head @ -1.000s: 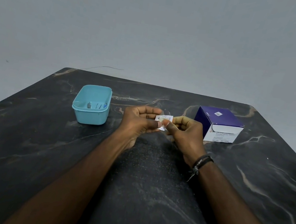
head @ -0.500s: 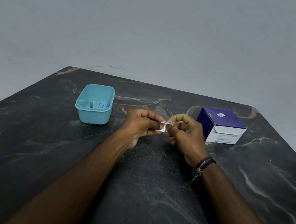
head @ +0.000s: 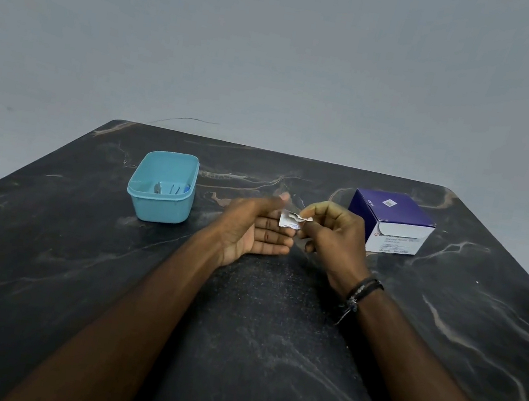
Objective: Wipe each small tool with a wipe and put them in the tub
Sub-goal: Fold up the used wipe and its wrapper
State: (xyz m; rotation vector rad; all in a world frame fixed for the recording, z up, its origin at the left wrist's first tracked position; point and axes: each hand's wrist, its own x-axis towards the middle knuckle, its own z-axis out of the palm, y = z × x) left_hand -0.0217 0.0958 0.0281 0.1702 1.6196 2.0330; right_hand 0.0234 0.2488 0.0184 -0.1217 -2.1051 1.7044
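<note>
right hand grip pinching wipe packet, left hand spread flat beside it, tub and box on counter

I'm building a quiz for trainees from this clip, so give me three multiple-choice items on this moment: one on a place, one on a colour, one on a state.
1. Where does the tub stand relative to the hands?
A. To their left
B. To their right
C. Between them

2. What colour is the top of the box?
A. Red
B. Purple
C. Green

3. How is the small packet held?
A. It lies alone on the table
B. It sits in the tub
C. The right hand pinches it

Answers:
1 A: the tub stands on the table left of the left hand.
2 B: the box top is purple above a white front.
3 C: the right hand pinches the packet's edge with curled fingers, while the left hand's fingers lie straight beside it.
</note>
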